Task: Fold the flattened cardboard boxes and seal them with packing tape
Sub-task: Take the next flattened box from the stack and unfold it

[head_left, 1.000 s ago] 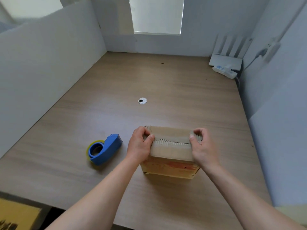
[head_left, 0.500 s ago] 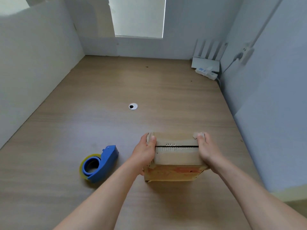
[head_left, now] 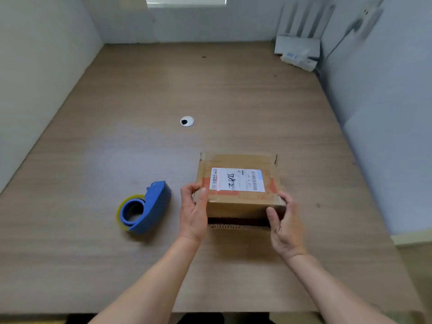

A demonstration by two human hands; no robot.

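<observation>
A person's two bare hands grasp a small cardboard box [head_left: 236,208] on a wooden table [head_left: 163,90], seen from over the forearms. The left hand [head_left: 193,213] grips the box's near left corner, thumb lying on the top face and fingers wrapped round the side. The right hand [head_left: 285,224] grips the near right corner, thumb pressed against the front face, the other fingers curled behind the right side. The box sits in the near middle of the table, its top carrying a white shipping label [head_left: 238,180] with a barcode and black handwriting. Along the bottom of the front face a dark gap shows, edged with ragged corrugated card. A blue tape dispenser [head_left: 149,209] loaded with a yellowish roll lies just to the left, apart from the left hand. Farther back, a white cable hole [head_left: 187,121] is set in the tabletop; a white router [head_left: 297,44] and a power strip [head_left: 299,60] occupy the far right corner.
</observation>
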